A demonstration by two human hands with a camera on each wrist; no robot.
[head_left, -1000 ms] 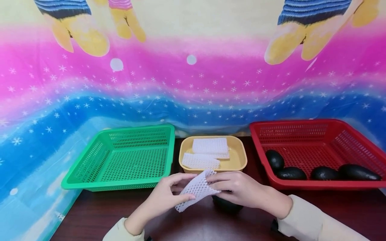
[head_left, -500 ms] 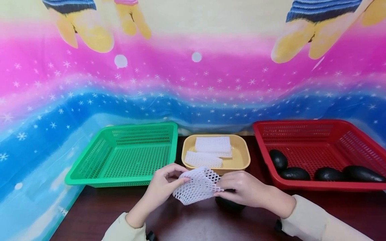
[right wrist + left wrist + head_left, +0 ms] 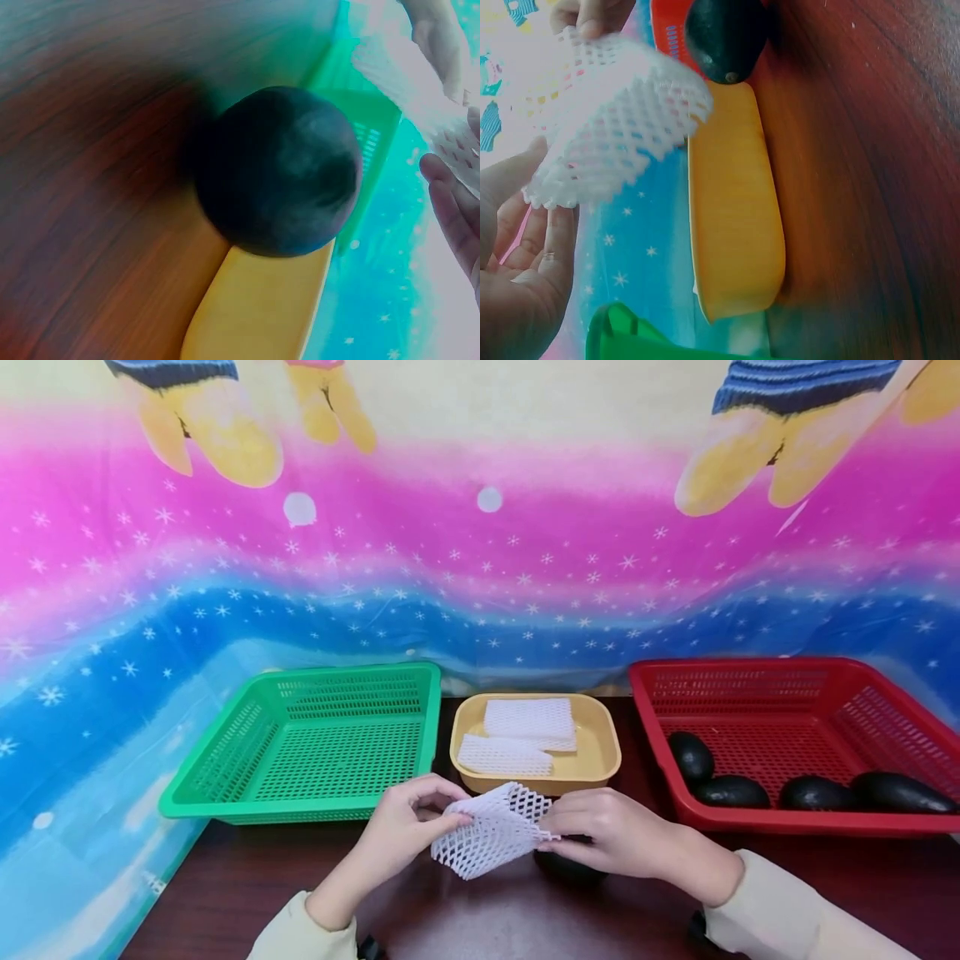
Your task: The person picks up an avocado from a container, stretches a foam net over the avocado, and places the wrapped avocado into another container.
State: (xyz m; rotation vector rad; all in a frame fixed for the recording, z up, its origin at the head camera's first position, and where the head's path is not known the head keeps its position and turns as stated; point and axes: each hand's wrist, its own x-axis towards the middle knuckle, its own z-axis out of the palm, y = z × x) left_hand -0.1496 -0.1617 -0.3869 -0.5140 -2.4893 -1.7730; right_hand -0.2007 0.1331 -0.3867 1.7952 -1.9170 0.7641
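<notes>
A white foam net sleeve (image 3: pixel 487 831) is stretched between the two hands above the table. The left hand (image 3: pixel 405 827) pinches its left end between thumb and fingers, also visible in the left wrist view (image 3: pixel 525 255). At the sleeve's right edge, the right hand (image 3: pixel 618 831) pinches the mesh with thumb and fingertips. A dark avocado (image 3: pixel 570 867) lies on the table under the right hand, partly hidden by it; in the right wrist view the avocado (image 3: pixel 277 172) shows large and close.
A green basket (image 3: pixel 300 810) stands at the left with nothing in it. Behind the hands, a yellow tray (image 3: pixel 596 756) holds several folded white sleeves (image 3: pixel 528 718). The red basket (image 3: pixel 810 820) at the right contains several dark avocados (image 3: pixel 813 793). A patterned cloth hangs behind.
Over the last second the sleeve has gone from narrow and folded to spread wider between the hands. The right fingers moved from its upper opening to pinching its right edge.
</notes>
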